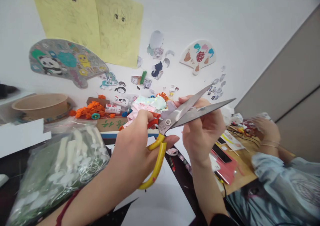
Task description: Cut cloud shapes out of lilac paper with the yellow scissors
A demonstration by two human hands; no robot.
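My left hand point(135, 142) grips a pair of scissors point(168, 122) by its yellow and red handles, thumb in the upper loop. The blades stand apart and point right, across my right hand point(206, 129). Curled fingers and thumb of that hand are close around the blades, partly hidden behind them. A small pale lavender piece point(170, 107) shows beside the scissors' pivot, near my right fingertips; what exactly the right fingers pinch is covered. Below both hands lie white paper sheets point(160, 199) on a dark table.
On the left lies a clear plastic bag point(62, 162) of white and green parts, with a round tan container point(40, 102) behind. Orange flower-like pieces point(91, 110) and a pastel cloth-like bundle point(147, 106) sit by the wall. At right, another person's hand point(267, 131) is over a wooden table.
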